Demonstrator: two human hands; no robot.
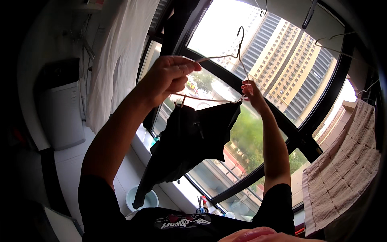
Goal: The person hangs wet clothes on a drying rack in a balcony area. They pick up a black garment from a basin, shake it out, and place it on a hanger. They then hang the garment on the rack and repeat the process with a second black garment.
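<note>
A thin wire clothes hanger is held up before the window, its hook pointing upward and hanging on nothing visible. My left hand is closed on the hanger's left end. At its right end, my right hand pinches the wire close to the garment's corner. From the hanger's lower bar hangs a dark garment, attached near the bar's left end by what looks like a small clip. The garment's kind cannot be made out. One narrow part of it trails down to the lower left.
A large black-framed window stands ahead. Other wire hangers hang at the upper right, with a checked towel below. White curtain and grey appliance are at left. A light-blue basin sits on the floor.
</note>
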